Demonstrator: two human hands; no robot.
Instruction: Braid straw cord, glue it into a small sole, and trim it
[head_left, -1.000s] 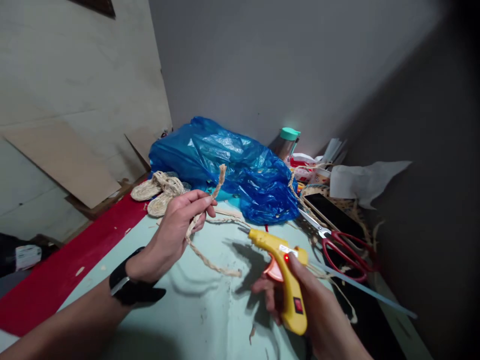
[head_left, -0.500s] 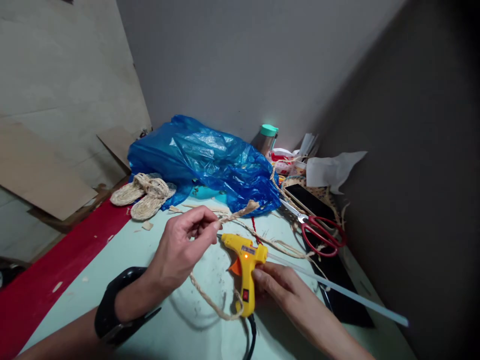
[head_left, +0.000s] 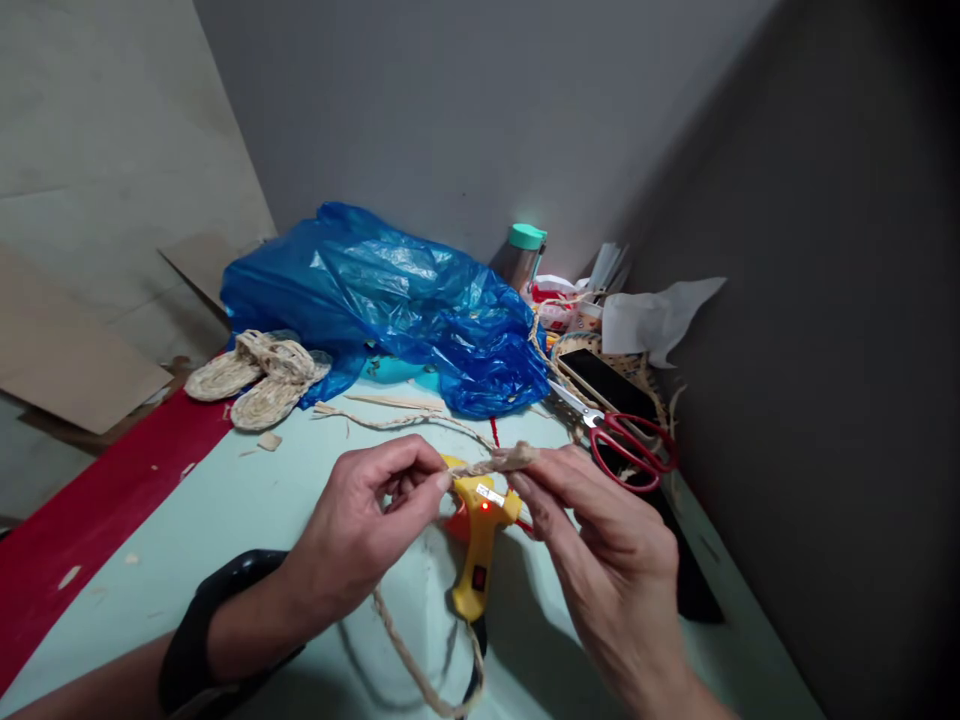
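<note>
Between both hands runs a braided straw cord (head_left: 477,468). My left hand (head_left: 375,510), with a black band on its wrist, pinches the cord near its frayed end. The fingers of my right hand (head_left: 607,540) are closed on the frayed tip. A loop of the same cord hangs down below my left hand. Behind and just under the cord lies a yellow glue gun (head_left: 480,550), its red light lit and its nozzle partly hidden by my left fingers and the cord. No hand grips the glue gun.
A pair of woven straw slippers (head_left: 259,378) lies at the left, beside a large blue plastic bag (head_left: 375,290). Red-handled scissors (head_left: 630,450), a phone (head_left: 607,382) and a basket are at the right. Behind stands a bottle with a green lid (head_left: 527,240). Straw scraps litter the table.
My right hand has left the glue gun and moved up to the cord's frayed end. My left hand keeps its pinch. The whole view has shifted slightly.
</note>
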